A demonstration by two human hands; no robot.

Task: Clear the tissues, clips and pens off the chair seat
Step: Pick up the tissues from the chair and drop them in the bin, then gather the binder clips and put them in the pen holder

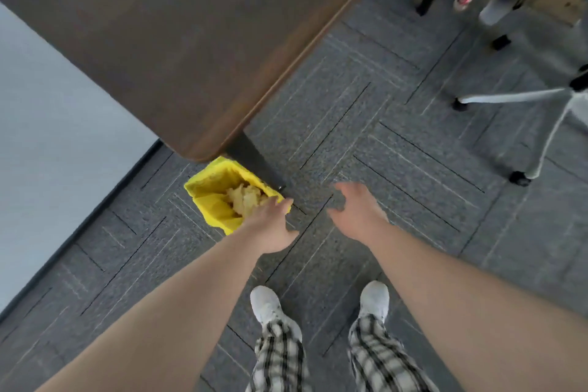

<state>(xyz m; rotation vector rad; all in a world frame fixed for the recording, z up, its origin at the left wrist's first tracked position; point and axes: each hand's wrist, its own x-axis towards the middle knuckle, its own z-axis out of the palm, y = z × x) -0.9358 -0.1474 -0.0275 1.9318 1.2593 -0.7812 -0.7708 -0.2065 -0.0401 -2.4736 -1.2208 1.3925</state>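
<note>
The left hand [270, 226] hangs over the yellow bin's [210, 200] near edge, fingers loosely extended, holding nothing. The right hand [356, 210] is spread, empty, above the carpet [413, 200]. Crumpled tissues [246, 199] lie in the bin.

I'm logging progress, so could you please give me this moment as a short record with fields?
bin: yellow-lined bin on the carpet beside the table leg
contents: crumpled tissues inside
left hand: left hand open over the bin's rim, holding nothing
right hand: right hand open above the carpet, holding nothing
chair: only its white base visible at right; seat out of view
</note>
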